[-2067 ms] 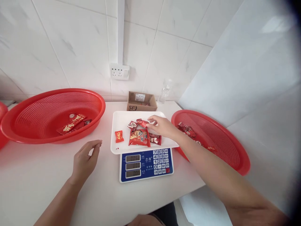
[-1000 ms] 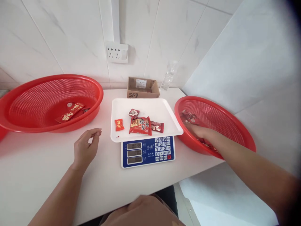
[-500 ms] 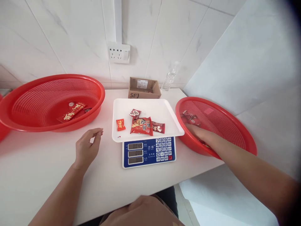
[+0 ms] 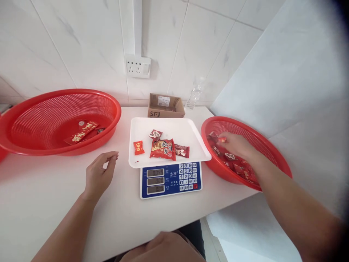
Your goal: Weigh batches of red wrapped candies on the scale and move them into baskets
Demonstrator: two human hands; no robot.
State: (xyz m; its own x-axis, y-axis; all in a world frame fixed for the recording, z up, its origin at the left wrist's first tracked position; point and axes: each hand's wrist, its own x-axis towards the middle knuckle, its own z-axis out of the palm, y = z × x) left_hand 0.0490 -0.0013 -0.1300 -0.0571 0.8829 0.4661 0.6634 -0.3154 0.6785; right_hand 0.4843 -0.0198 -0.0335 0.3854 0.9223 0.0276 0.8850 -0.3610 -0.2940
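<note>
My right hand [image 4: 236, 145] is over the right red basket [image 4: 278, 160], its fingers pinched on a small red candy packet [image 4: 222, 139]. Below it in that basket lie several red snack packets [image 4: 230, 156]. My left hand [image 4: 100, 171] hovers by the table's middle, left of the scale, thumb and fingertips together with nothing visible in them. The digital scale [image 4: 171, 180] has a white tray [image 4: 177, 127] on top. On the tray rest a large red snack packet [image 4: 163, 149], a dark red packet [image 4: 182, 151], a small square packet [image 4: 156, 135] and an orange-red candy [image 4: 139, 147].
A larger red basket [image 4: 35, 96] with a few packets [image 4: 81, 133] stands on the left. Behind the tray are a cardboard box [image 4: 166, 109] and a clear plastic bottle [image 4: 195, 97], close to the tiled wall with its socket [image 4: 138, 66].
My right hand has risen from deep among the packets in the right basket, bringing up a small red candy packet. My left hand keeps its pose. The view has shifted slightly.
</note>
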